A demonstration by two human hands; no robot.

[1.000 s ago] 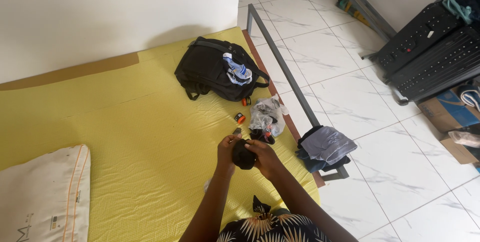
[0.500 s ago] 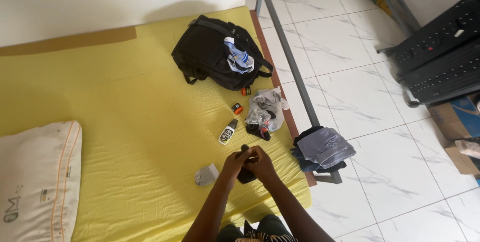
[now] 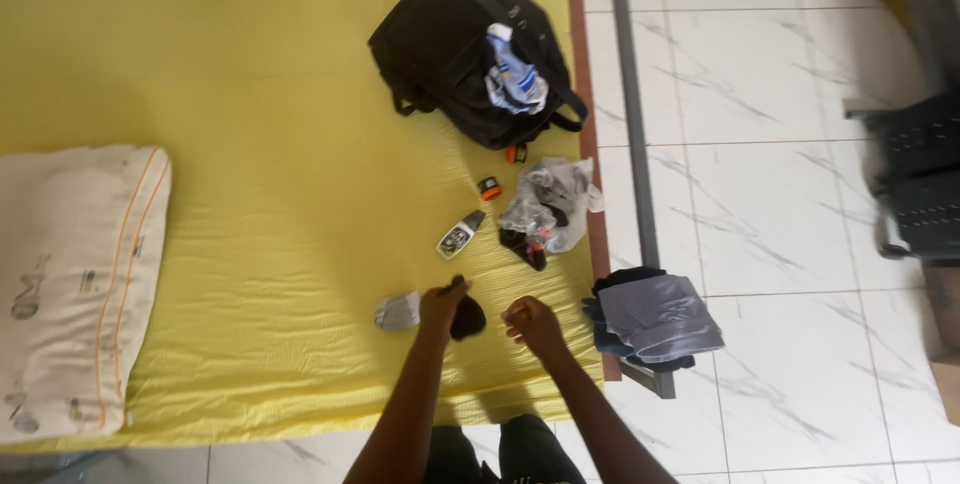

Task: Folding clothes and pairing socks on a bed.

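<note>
My left hand grips a rolled black sock bundle just above the yellow mattress, near its front edge. My right hand hovers a little to the right of the bundle with fingers curled and nothing in it. A small grey cloth piece lies on the mattress just left of my left hand. A small white bottle with a dark cap lies beyond my hands.
A black backpack with a blue-white item on it sits at the far right of the mattress. A crumpled plastic bag and a small orange object lie near it. Folded grey clothes rest on the bed-frame corner. A pillow lies left.
My hands have come apart: the right hand let go of the black bundle and the left keeps it. The camera has tilted further down over the mattress.
</note>
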